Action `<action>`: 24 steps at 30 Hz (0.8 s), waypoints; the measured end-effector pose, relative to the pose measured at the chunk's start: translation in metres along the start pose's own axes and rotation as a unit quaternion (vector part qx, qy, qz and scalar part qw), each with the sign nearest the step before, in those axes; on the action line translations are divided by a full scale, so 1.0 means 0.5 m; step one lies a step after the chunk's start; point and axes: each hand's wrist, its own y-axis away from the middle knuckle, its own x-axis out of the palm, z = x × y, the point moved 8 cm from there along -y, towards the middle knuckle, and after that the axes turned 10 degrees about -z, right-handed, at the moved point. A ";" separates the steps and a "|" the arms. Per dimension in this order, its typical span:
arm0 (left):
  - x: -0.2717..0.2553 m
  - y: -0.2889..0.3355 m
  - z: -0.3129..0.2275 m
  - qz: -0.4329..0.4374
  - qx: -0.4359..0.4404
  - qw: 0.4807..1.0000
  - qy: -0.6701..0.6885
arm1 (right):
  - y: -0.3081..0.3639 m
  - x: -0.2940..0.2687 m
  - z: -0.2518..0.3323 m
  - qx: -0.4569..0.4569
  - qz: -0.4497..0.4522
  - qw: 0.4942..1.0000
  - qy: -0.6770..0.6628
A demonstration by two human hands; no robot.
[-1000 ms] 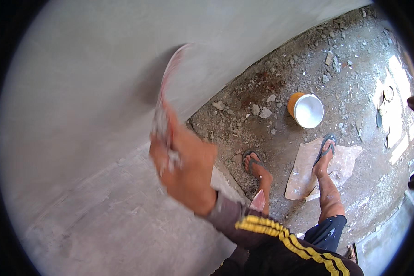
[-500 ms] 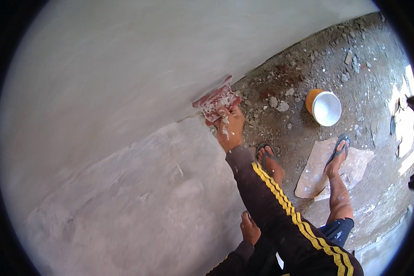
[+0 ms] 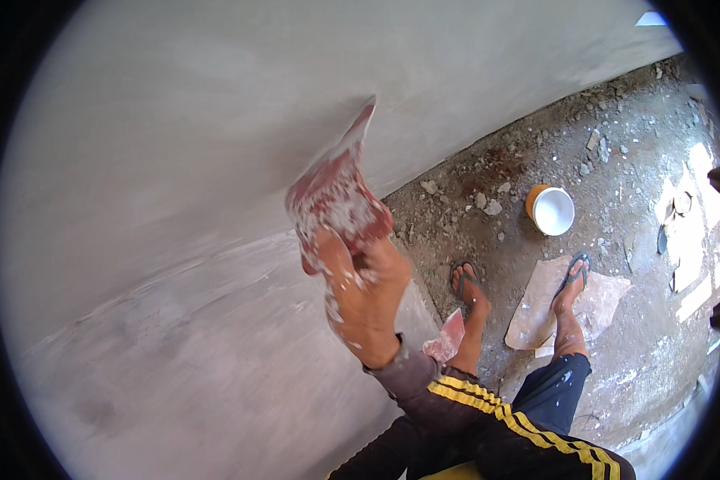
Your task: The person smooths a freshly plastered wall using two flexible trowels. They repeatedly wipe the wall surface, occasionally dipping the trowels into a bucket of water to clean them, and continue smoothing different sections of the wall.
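Against smooth grey plaster wall [image 3: 176,120]: thin bowed red plastic-looking blade [image 3: 336,200], smeared with white paste, far edge seemingly touching. Right hand [image 3: 368,296] pinches blade's near edge, probably leaving far edge free to flex along wall. Left hand hidden, state cannot be told. Farther from wall: second, pointed red piece [image 3: 448,336]; round orange bucket [image 3: 550,211], white inside, on gritty floor [image 3: 496,248].

An orange bucket [image 3: 534,199] stands near a pale sheet [image 3: 530,318] and rubble [image 3: 494,208].

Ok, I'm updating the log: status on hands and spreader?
Right hand gripping white-smeared red spreader at grey wall. Left hand hidden. Orange bucket on floor, clear of spreader.
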 end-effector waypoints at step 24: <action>-0.158 -0.037 -0.250 -0.119 0.062 0.990 -0.039 | -0.229 -0.108 -0.082 0.127 -0.130 0.942 -0.281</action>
